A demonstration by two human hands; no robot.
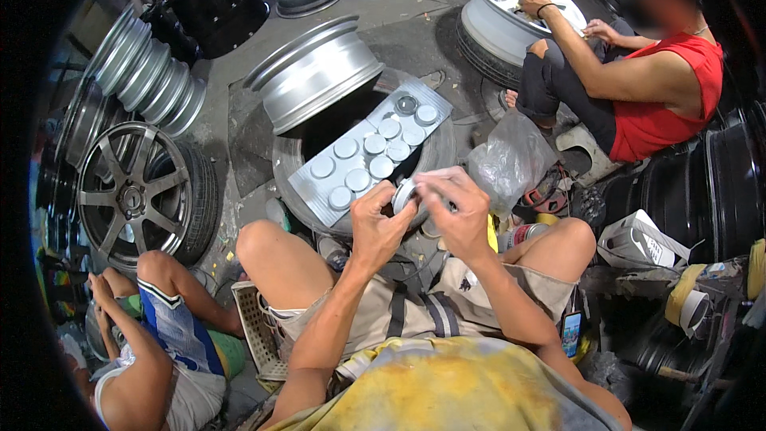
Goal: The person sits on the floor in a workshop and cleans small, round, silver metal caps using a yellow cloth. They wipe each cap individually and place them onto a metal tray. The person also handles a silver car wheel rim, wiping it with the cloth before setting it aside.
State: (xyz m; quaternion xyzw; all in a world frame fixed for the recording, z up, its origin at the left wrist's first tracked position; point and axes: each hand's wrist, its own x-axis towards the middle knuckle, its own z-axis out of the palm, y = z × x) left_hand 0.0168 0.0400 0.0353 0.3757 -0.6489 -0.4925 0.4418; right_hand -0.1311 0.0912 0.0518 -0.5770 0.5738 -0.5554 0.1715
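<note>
Apparently midway through a batch of small parts, a seated person in a yellow-stained shirt (439, 387) works on one round cap (404, 195), seen from above. The cap is held up between the knees, just in front of the near edge of a ribbed board (311, 190). The person's left hand (377, 227) pinches the cap by its rim between thumb and fingers. The right hand (459, 211) is curled close against the cap's other side, its fingertips blurred; whether it also grips the cap, or something small, cannot be told.

Beyond the hands, the silver-grey board lies slantwise across a tyre (444, 148), partly covering its opening. About ten pale caps (357, 179) are spread over it, with one darker cap (407, 104) near the far end. The cap in hand looks unfinished, judging by the attention it gets. Nothing visible shows for certain which caps on the board are done and which are left, so progress cannot be counted.

Behind the board, a silver wheel rim (319, 84) leans at a tilt. To the right are a clear plastic bag (511, 152) and a co-worker in red (670, 92), whose hands are at a white wheel (499, 36).
</note>
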